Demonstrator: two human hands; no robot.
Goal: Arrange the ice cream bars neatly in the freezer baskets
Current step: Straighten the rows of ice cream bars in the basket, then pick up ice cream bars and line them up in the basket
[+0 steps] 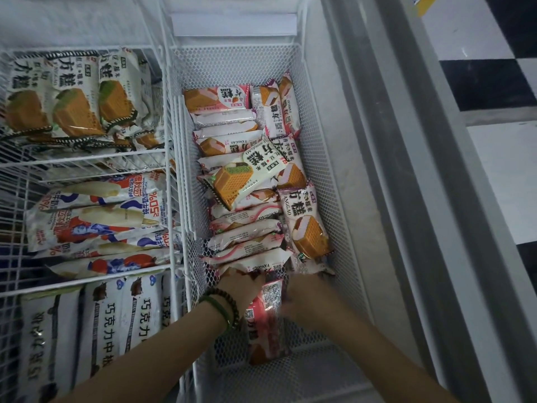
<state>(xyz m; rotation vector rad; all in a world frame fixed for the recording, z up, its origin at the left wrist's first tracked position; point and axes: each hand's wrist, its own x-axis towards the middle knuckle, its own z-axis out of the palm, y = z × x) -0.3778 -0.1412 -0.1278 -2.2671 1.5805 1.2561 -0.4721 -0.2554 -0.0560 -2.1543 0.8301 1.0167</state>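
Both hands reach into the white mesh freezer basket (325, 117). The left hand (239, 287) is closed around the top of a pink-wrapped ice cream bar (266, 321) standing at the basket's near end. The right hand (302, 298) presses against the bar's other side; its grip is blurred. More wafer bars (232, 181) lie stacked beyond.

White perforated-mesh freezer basket (319, 135), holding a row of pink-and-white wrapped ice cream bars (247, 237) on edge, one green-and-white wrapped wafer bar (241, 175) slantwise on top. Beside it, white wire baskets (87, 167) with other wrapped bars.
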